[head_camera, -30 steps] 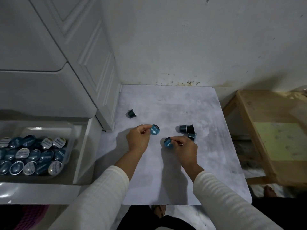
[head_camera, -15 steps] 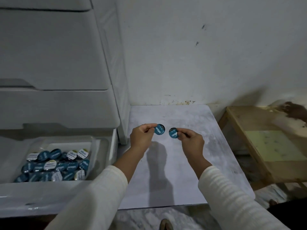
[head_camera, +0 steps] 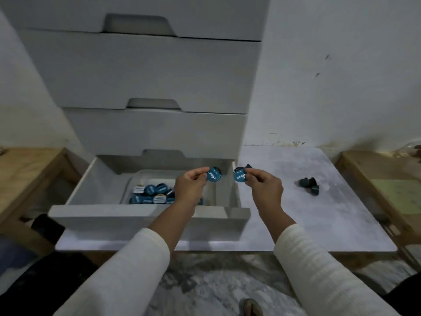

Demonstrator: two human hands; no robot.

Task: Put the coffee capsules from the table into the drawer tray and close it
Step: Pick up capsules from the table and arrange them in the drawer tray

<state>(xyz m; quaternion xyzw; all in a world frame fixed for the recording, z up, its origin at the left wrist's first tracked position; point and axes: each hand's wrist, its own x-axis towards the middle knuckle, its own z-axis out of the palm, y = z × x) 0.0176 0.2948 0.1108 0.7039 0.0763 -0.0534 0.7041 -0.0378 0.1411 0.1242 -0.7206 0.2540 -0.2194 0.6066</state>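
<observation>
My left hand pinches a blue-lidded coffee capsule above the open bottom drawer. My right hand pinches a second blue capsule just right of the drawer's side wall. Inside the drawer a clear tray holds several blue and white capsules. Two dark capsules lie together on the grey table to the right. Another dark capsule peeks out behind my right hand.
The white drawer unit rises behind the open drawer, its upper drawers closed. Wooden frames stand at the left and right. A white wall backs the table. A sandalled foot shows on the marbled floor below.
Both hands have carried their capsules left from over the table toward the drawer. The view has swung left, bringing the drawer to the centre.
</observation>
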